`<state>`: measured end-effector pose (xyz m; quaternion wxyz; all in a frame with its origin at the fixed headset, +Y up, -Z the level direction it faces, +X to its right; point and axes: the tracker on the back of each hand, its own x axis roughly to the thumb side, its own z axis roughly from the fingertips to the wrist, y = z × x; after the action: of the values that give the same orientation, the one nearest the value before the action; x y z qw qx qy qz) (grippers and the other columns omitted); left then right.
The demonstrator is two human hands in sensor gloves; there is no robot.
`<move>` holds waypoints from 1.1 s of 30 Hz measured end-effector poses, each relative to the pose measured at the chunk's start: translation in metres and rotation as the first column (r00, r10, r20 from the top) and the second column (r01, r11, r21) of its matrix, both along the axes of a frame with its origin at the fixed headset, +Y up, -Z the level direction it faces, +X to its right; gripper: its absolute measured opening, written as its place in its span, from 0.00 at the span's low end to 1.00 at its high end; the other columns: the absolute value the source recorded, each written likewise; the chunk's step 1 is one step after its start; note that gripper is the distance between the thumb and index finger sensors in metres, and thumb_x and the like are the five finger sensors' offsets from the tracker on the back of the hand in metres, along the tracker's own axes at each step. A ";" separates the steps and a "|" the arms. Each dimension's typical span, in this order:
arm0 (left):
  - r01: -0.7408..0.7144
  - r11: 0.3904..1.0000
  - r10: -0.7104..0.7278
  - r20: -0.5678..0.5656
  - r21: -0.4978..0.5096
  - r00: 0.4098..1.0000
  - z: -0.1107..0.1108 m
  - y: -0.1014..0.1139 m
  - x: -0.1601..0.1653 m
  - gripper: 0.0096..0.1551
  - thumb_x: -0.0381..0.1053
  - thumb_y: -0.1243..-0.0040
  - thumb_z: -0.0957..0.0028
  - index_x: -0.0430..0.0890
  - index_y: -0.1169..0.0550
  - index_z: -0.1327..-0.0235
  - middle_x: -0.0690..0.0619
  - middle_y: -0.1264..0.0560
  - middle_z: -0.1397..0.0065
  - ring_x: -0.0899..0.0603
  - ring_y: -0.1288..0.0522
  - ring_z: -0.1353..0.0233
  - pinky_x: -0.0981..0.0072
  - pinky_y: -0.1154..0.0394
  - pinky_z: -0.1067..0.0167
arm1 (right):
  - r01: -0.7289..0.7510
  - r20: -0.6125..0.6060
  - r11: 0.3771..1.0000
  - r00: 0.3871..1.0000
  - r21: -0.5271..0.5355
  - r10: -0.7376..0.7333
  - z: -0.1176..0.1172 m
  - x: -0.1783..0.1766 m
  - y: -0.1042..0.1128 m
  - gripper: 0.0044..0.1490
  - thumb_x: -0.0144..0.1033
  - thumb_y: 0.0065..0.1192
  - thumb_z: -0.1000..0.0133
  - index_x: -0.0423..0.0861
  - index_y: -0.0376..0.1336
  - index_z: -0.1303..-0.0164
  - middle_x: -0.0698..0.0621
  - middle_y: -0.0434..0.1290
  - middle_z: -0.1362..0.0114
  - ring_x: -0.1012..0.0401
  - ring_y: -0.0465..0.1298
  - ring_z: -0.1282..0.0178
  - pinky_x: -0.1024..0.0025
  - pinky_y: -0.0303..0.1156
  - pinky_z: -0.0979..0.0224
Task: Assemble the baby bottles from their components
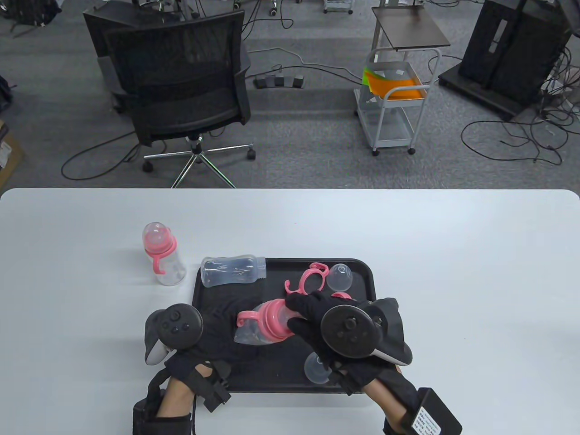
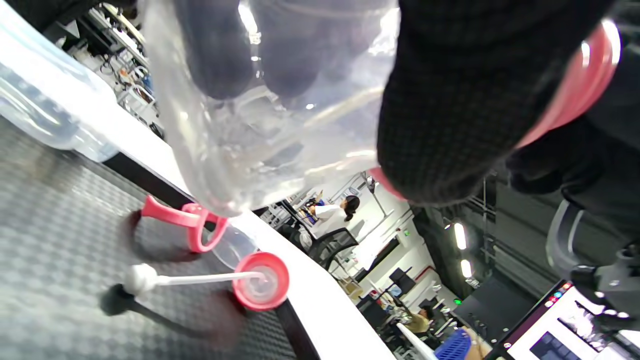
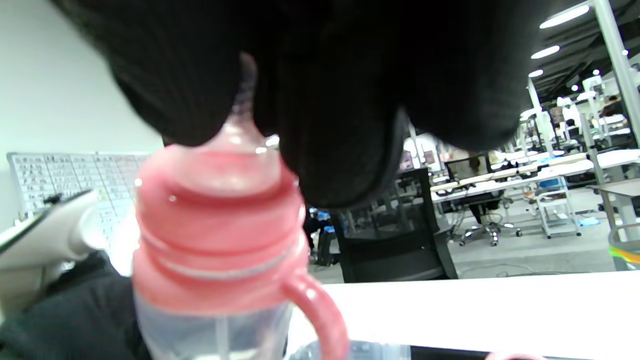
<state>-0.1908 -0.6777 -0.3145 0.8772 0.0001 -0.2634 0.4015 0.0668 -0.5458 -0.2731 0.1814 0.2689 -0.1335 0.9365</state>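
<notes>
Table view: a black tray sits at the near middle of a white table, and above its centre both gloved hands hold one clear baby bottle tipped on its side, neck toward 3 o'clock. The left hand grips the clear body from 9 o'clock; the right hand closes its fingers around the pink collar and teat end. A finished bottle stands off the tray at 10 o'clock, a bare bottle body lies at the tray's 11 o'clock corner, and a loose pink handle ring and clear cap lie at 1 o'clock. The bottle looks light, thin-walled and smooth, likely slippery; hold the body firmly and turn at the ribbed collar, not the soft teat
</notes>
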 end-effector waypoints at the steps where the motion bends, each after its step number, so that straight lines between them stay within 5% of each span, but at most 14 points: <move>1: -0.003 1.000 0.003 0.001 -0.005 1.000 0.000 0.000 0.000 0.61 0.66 0.09 0.66 0.55 0.33 0.21 0.53 0.31 0.21 0.35 0.28 0.22 0.21 0.46 0.26 | -0.005 -0.007 1.000 1.000 -0.002 0.005 -0.001 0.000 -0.001 0.33 0.45 0.73 0.54 0.44 0.73 0.40 0.43 0.82 0.41 0.56 0.89 0.55 0.63 0.87 0.56; 8: 0.062 0.998 -0.063 0.027 0.024 0.998 0.004 0.004 0.006 0.61 0.65 0.09 0.66 0.56 0.33 0.22 0.53 0.31 0.21 0.35 0.28 0.22 0.21 0.46 0.26 | -0.059 -0.074 0.995 0.996 -0.083 0.053 -0.007 -0.010 -0.016 0.53 0.59 0.73 0.58 0.43 0.63 0.26 0.38 0.77 0.35 0.53 0.88 0.53 0.62 0.87 0.55; 11: 0.092 0.995 -0.093 0.024 0.024 0.995 0.004 0.005 0.006 0.61 0.65 0.09 0.67 0.56 0.32 0.22 0.53 0.31 0.22 0.35 0.28 0.22 0.21 0.46 0.26 | -0.120 -0.137 0.989 0.985 -0.084 0.108 -0.003 -0.014 -0.017 0.50 0.53 0.77 0.58 0.43 0.64 0.27 0.36 0.74 0.31 0.48 0.86 0.48 0.58 0.86 0.49; 17: 0.083 0.996 -0.082 0.066 -0.014 0.994 0.001 0.002 0.003 0.61 0.66 0.09 0.66 0.55 0.32 0.22 0.53 0.31 0.22 0.35 0.27 0.23 0.21 0.46 0.26 | -0.241 -0.236 0.970 0.944 -0.021 0.230 0.005 -0.024 -0.020 0.46 0.36 0.82 0.58 0.59 0.63 0.27 0.51 0.62 0.20 0.43 0.72 0.26 0.54 0.78 0.32; 20: 0.101 0.995 -0.101 0.041 0.016 0.994 0.002 0.003 0.003 0.61 0.65 0.08 0.67 0.56 0.32 0.22 0.53 0.31 0.22 0.36 0.28 0.22 0.21 0.47 0.26 | -0.256 -0.171 0.966 0.953 -0.018 0.250 0.002 -0.025 -0.022 0.48 0.50 0.73 0.55 0.49 0.60 0.24 0.38 0.69 0.25 0.46 0.83 0.39 0.59 0.85 0.43; 22: 0.106 0.994 -0.107 0.045 0.029 0.993 0.004 0.005 0.005 0.61 0.65 0.08 0.67 0.56 0.32 0.22 0.54 0.31 0.21 0.36 0.28 0.22 0.21 0.47 0.26 | -0.179 -0.092 0.983 0.980 -0.045 0.175 -0.006 -0.020 -0.024 0.50 0.60 0.63 0.54 0.39 0.64 0.28 0.35 0.80 0.39 0.55 0.90 0.55 0.67 0.89 0.61; 25: 0.113 0.993 -0.114 0.038 0.030 0.993 0.004 0.005 0.007 0.61 0.65 0.08 0.66 0.56 0.32 0.21 0.54 0.31 0.21 0.36 0.28 0.22 0.21 0.47 0.26 | -0.129 -0.066 0.983 0.990 -0.132 0.121 -0.013 -0.010 -0.026 0.51 0.62 0.54 0.53 0.36 0.67 0.31 0.34 0.84 0.47 0.52 0.91 0.63 0.65 0.88 0.68; 27: 0.119 0.993 -0.120 0.020 0.020 0.993 0.003 0.004 0.005 0.61 0.65 0.08 0.66 0.56 0.32 0.21 0.53 0.31 0.21 0.36 0.28 0.22 0.21 0.47 0.26 | -0.101 -0.085 0.989 0.992 -0.112 0.091 -0.011 -0.006 -0.023 0.53 0.64 0.54 0.53 0.40 0.61 0.25 0.34 0.77 0.35 0.46 0.87 0.49 0.58 0.86 0.55; 29: 0.109 0.994 -0.110 0.010 0.009 0.994 0.002 0.003 0.002 0.61 0.65 0.08 0.66 0.56 0.32 0.21 0.53 0.31 0.21 0.36 0.28 0.22 0.21 0.47 0.26 | -0.092 -0.119 0.992 0.990 -0.084 0.082 -0.007 -0.007 -0.018 0.57 0.63 0.64 0.56 0.46 0.54 0.20 0.36 0.64 0.23 0.41 0.77 0.33 0.50 0.80 0.41; 31: 0.093 0.996 -0.093 0.006 0.003 0.996 0.001 0.002 -0.001 0.61 0.65 0.08 0.66 0.56 0.33 0.21 0.53 0.31 0.21 0.36 0.28 0.22 0.21 0.47 0.26 | -0.140 -0.185 0.989 0.974 -0.054 0.128 -0.001 -0.012 -0.017 0.58 0.55 0.74 0.58 0.52 0.51 0.19 0.41 0.56 0.18 0.40 0.70 0.26 0.47 0.76 0.35; 33: 0.067 0.998 -0.067 0.007 0.009 0.998 0.001 0.003 -0.002 0.61 0.65 0.08 0.67 0.56 0.32 0.22 0.53 0.31 0.21 0.36 0.28 0.22 0.21 0.47 0.26 | -0.215 -0.195 0.977 0.959 -0.019 0.207 0.004 -0.020 -0.018 0.56 0.49 0.78 0.59 0.55 0.53 0.20 0.43 0.58 0.18 0.41 0.72 0.27 0.48 0.77 0.34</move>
<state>-0.1932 -0.6742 -0.3134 0.8891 -0.0065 -0.2682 0.3707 0.0472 -0.5640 -0.2689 0.0979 0.3669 -0.0675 0.9226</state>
